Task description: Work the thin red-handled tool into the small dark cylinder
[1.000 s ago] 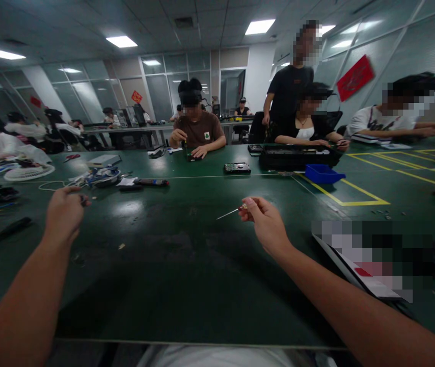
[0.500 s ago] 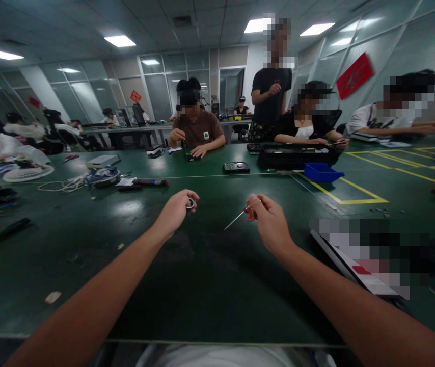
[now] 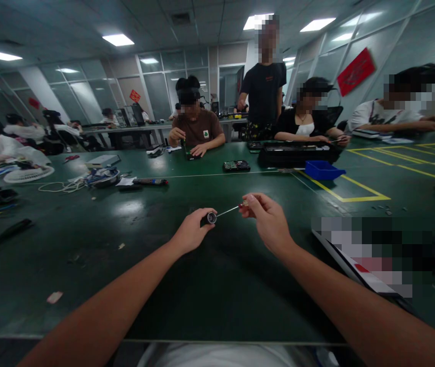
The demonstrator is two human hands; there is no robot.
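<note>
My left hand (image 3: 193, 232) is closed around a small dark cylinder with a silver ring at its end (image 3: 212, 218); the ringed end faces me. In my right hand (image 3: 266, 216) I grip a thin screwdriver (image 3: 227, 210) by its reddish handle, partly covered by my fingers. Its metal shaft points left, and the tip is at the right side of the cylinder. Whether the tip touches or lies behind it I cannot tell. Both hands are above the green table (image 3: 217, 295).
Beyond my hands lie an opened device with a circuit board (image 3: 236, 165), a blue bin (image 3: 323, 171) and a long black tray (image 3: 297, 154). Cables (image 3: 103, 177) and a dark handheld tool (image 3: 151, 182) are to the left. A white-edged flat object (image 3: 349, 262) lies right. Several people sit across the table.
My left hand has moved right and slightly down, turning the cylinder's ringed end toward me. The screwdriver has swung flatter, its tip now at the cylinder. The standing person has shifted left.
</note>
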